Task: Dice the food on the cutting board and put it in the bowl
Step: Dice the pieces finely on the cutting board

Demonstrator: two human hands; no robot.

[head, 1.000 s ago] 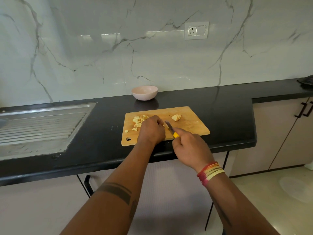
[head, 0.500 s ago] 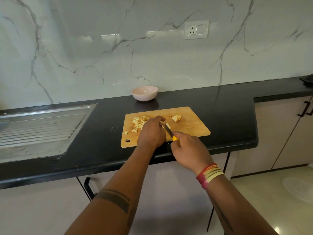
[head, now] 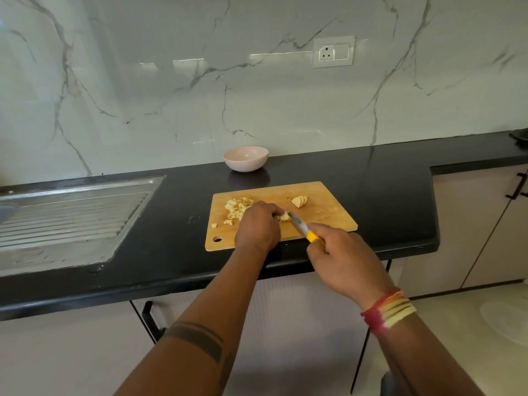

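Using the cutting board (head: 328, 212) as the anchor and going from its left side across: the diced pile (head: 236, 207) sits on the board's left half, with one stray cube (head: 214, 225) near the hanging hole at the front-left corner. Just right of the pile, the left hand (head: 257, 227) is curled over a small pale piece (head: 284, 216) at about the middle of the board, pinning it down. Fingertips are tucked under so I can't see them exactly. The knife (head: 298, 225) blade meets that piece from the right, and the right hand (head: 340, 262) is wrapped around the yellow handle just past the board's front edge. A sliced chunk (head: 299, 201) waits toward the back right of the board. The bowl (head: 245, 158) is behind the board, apart from it, nothing in it that I can see.

Tips for this cut, imo: keep those knuckles forward and fingertips tucked, since the piece is tiny. Short straight-down strokes, and don't let it roll.
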